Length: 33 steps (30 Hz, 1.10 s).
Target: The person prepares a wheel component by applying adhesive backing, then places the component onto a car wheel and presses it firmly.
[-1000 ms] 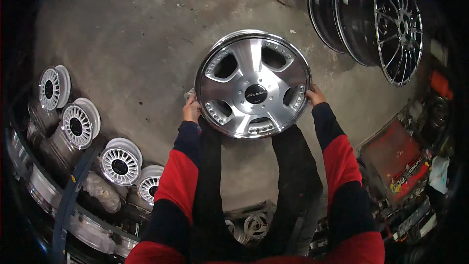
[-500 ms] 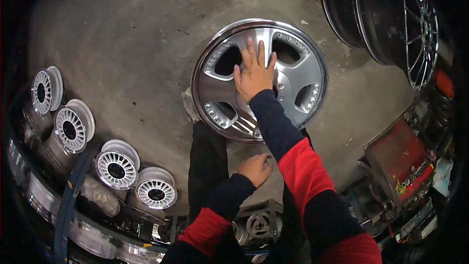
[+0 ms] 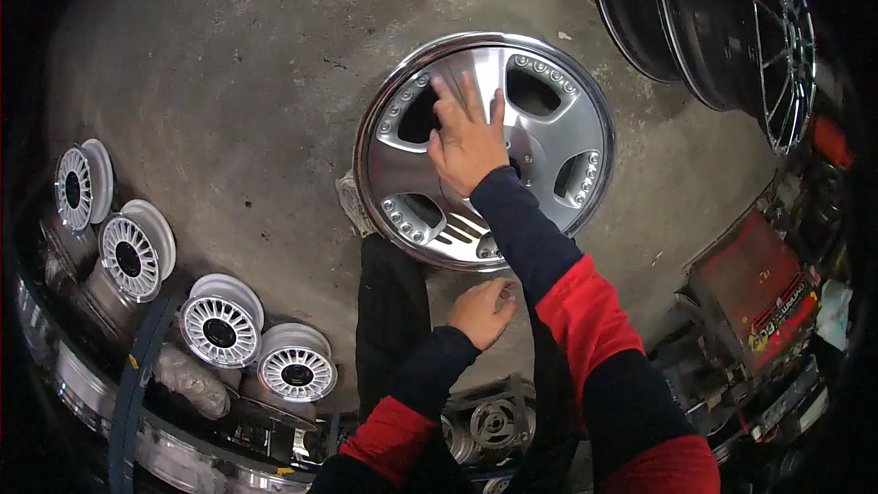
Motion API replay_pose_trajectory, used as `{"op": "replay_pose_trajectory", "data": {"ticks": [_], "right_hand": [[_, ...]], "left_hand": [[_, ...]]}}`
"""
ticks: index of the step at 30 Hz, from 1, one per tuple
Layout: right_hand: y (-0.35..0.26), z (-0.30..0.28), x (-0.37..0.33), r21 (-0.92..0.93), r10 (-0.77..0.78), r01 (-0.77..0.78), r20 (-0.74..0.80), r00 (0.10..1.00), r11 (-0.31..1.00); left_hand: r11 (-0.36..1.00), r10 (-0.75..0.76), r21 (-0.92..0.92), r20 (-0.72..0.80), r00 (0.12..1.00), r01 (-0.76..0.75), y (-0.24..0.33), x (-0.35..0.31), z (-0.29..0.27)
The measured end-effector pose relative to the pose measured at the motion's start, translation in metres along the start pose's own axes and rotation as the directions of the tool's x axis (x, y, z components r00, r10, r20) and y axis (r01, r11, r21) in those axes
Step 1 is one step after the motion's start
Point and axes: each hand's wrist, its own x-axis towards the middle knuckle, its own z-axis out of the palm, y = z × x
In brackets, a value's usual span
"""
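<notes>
A large silver alloy wheel rim (image 3: 567, 142) with a polished lip lies face up in front of me, close to my legs. Small bolts line its window-like openings. My right hand (image 3: 471, 142) is over its face, left of the centre, fingers stretched and apart, with nothing seen in its grasp. Below the rim's near edge, between my legs, my left hand (image 3: 483, 314) has its fingers curled in. Whatever it may hold is too small to make out.
Several small silver multi-spoke rims (image 3: 219, 329) line the left side by a dark rack bar (image 3: 137, 384). Big dark rims (image 3: 700, 27) stand at the far right. A worn red machine (image 3: 754, 288) is at the right, amid clutter. Another small rim (image 3: 494, 423) shows behind my legs.
My right hand has shifted slightly left across the rim's face. The left hand stays near the rim's near edge, turned a little. The view has tilted slightly.
</notes>
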Motion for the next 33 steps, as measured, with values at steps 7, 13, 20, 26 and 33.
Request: {"op": "replay_pose_trajectory", "data": {"ticks": [7, 13, 20, 26, 33], "right_hand": [[-0.001, 0.004, -0.004, -0.006, 0.032, -0.032, 0.004, 0.999, 0.999], [0.001, 0.004, -0.003, -0.023, 0.091, -0.091, 0.005, 0.996, 0.996], [0.003, -0.003, 0.006, -0.045, 0.128, -0.133, -0.103, 0.986, 0.990], [-0.005, 0.011, 0.004, 0.013, 0.069, -0.069, -0.056, 0.996, 0.998], [-0.026, 0.000, -0.005, -0.019, 0.071, -0.071, -0.012, 0.997, 0.997]], "left_hand": [[0.999, -0.044, 0.017, 0.004, 0.999, 0.044, 0.011, -0.002, -0.002], [0.998, -0.061, 0.016, 0.033, 0.998, 0.061, 0.013, -0.001, -0.005], [1.000, -0.016, 0.004, -0.043, 0.999, 0.016, 0.003, -0.003, 0.001], [1.000, 0.008, -0.023, -0.067, 0.998, -0.009, -0.009, -0.001, 0.008], [1.000, 0.013, -0.010, -0.005, 1.000, -0.013, -0.016, 0.000, 0.018]]}}
